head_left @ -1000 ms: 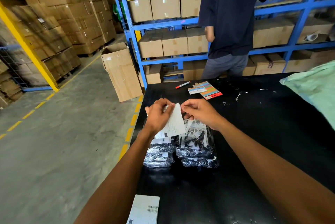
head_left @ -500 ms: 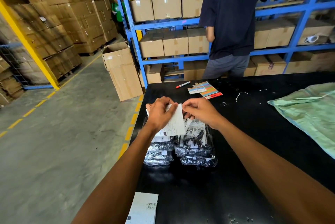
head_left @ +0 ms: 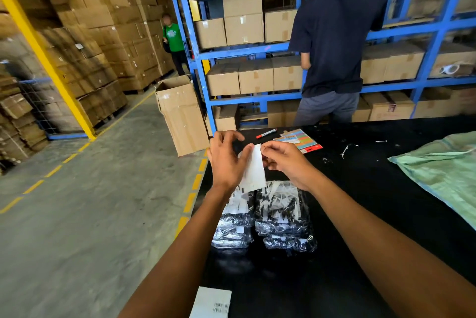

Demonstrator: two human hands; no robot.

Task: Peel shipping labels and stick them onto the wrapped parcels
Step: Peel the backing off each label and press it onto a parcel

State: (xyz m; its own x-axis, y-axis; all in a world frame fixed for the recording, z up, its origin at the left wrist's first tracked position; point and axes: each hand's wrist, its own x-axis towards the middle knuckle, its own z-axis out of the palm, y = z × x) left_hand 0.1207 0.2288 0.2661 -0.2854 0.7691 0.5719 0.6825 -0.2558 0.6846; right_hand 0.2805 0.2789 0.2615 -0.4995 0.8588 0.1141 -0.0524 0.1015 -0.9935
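A: Peeling step, I'd say. Left hand (head_left: 226, 160) and right hand (head_left: 284, 160) both pinch the shipping label (head_left: 253, 169) mid-frame, held above the wrapped parcels (head_left: 280, 212) on the black table (head_left: 360, 214).

B: Next it needs the backing off, then pressing flat on a parcel. Versus a second ago, the label's turned edge-on and the hands sit higher.
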